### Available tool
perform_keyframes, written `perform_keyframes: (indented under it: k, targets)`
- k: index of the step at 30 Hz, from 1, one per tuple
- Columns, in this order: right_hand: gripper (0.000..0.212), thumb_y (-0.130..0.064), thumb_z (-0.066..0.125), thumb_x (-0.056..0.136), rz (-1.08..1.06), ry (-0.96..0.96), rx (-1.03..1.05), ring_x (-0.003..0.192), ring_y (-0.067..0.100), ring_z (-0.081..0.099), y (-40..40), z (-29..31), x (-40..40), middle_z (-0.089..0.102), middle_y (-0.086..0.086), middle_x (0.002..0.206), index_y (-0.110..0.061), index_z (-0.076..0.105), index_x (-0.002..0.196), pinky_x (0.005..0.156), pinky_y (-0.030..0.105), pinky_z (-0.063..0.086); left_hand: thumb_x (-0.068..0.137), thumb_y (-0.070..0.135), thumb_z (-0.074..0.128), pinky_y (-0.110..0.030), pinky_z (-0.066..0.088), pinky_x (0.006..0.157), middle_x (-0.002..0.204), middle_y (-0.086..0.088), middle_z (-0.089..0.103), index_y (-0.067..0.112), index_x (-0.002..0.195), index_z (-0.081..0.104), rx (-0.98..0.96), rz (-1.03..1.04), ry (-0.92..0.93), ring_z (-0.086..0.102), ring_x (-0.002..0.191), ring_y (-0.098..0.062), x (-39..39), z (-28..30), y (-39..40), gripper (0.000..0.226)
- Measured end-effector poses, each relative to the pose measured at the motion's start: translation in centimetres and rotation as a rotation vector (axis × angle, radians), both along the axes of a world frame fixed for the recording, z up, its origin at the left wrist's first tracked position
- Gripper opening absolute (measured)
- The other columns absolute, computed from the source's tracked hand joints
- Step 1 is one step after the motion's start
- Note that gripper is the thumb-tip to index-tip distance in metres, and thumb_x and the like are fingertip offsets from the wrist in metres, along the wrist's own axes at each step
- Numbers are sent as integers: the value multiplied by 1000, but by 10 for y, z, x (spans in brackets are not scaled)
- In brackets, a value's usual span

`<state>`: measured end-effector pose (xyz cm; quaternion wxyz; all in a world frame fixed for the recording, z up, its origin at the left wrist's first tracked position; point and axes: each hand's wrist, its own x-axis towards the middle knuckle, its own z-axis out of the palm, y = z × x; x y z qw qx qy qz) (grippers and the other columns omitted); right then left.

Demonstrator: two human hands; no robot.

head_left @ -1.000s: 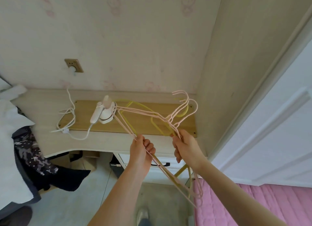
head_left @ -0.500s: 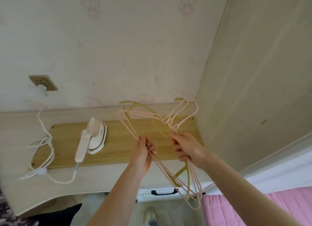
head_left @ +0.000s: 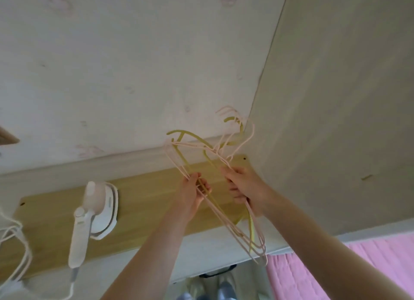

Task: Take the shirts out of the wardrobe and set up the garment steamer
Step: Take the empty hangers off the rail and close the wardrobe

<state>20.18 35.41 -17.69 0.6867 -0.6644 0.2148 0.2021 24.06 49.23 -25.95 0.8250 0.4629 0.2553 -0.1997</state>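
I hold a tangled bunch of thin pink and yellow-green hangers (head_left: pixel 224 216) over the right end of a wooden board (head_left: pixel 143 187). My left hand (head_left: pixel 192 194) grips the lower bars. My right hand (head_left: pixel 244 187) grips the bunch near the necks, and the hooks point up toward the wall corner. A white handheld garment steamer (head_left: pixel 91 212) lies on the board to the left, its white cord (head_left: pixel 15 252) looping off at the left edge. No shirts are in view.
The board lies on a pale desk (head_left: pixel 212 246) against a patterned wall. A beige side panel (head_left: pixel 336 120) rises close on the right. Pink bedding (head_left: pixel 336 268) sits at the lower right. A dark drawer handle (head_left: pixel 217 274) shows under the desk edge.
The view has swung up and right, so the socket and clothes on the left have left the frame. Both hands have lifted the hanger bunch slightly toward the wall corner.
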Motion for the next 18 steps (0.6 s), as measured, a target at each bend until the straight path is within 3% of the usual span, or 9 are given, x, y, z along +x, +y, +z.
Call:
perform_keyframes:
  k: [7, 9, 11, 12, 14, 16, 18]
  targets:
    - [43, -48, 52, 93, -86, 18, -18, 37, 7, 25, -34, -6, 11, 32, -7, 48, -22, 40, 61, 34, 17, 21, 100, 13, 38, -33, 51, 70, 83, -9, 64, 8, 95, 56, 245, -203, 7, 61, 73, -21, 20, -15, -34, 20]
    - [42, -47, 48, 96, -79, -29, -114, 36, 6, 29, -46, -14, 10, 34, -7, 50, -21, 41, 64, 35, 19, 24, 100, 18, 35, -36, 49, 78, 98, -10, 66, 11, 98, 58, 497, -335, -59, 61, 86, -24, 23, -27, -46, 24]
    - [40, -44, 45, 98, -59, -85, -266, 37, 5, 34, -57, -25, 9, 38, -9, 49, -20, 43, 65, 39, 22, 30, 102, 25, 33, -36, 42, 83, 108, -12, 62, 10, 106, 57, 872, -520, -213, 58, 102, -30, 23, -40, -53, 29]
    - [40, -43, 45, 98, -43, -114, -385, 40, 7, 39, -62, -31, 10, 41, -9, 50, -20, 44, 65, 44, 25, 33, 102, 27, 32, -36, 40, 88, 112, -13, 59, 9, 112, 57, 1068, -630, -307, 54, 111, -31, 23, -48, -55, 32]
    - [39, -40, 46, 98, -6, -150, -661, 51, 15, 46, -72, -45, 12, 46, -5, 55, -19, 42, 65, 52, 29, 35, 102, 33, 27, -40, 28, 111, 142, -12, 45, 8, 136, 43, 1329, -831, -439, 35, 135, -31, 24, -68, -55, 45]
    - [39, -36, 46, 98, -22, -167, -832, 59, 21, 46, -79, -57, 13, 44, -3, 57, -20, 37, 64, 54, 34, 31, 102, 37, 25, -45, 9, 120, 161, -8, 11, 13, 151, 17, 1424, -971, -465, 4, 148, -32, 26, -81, -57, 55]
    - [38, -34, 47, 98, -67, -189, -904, 60, 24, 45, -83, -68, 13, 42, -3, 57, -20, 34, 66, 56, 34, 31, 102, 37, 27, -45, 3, 119, 162, -3, -5, 18, 154, 3, 1479, -1044, -515, -10, 147, -32, 26, -88, -60, 60]
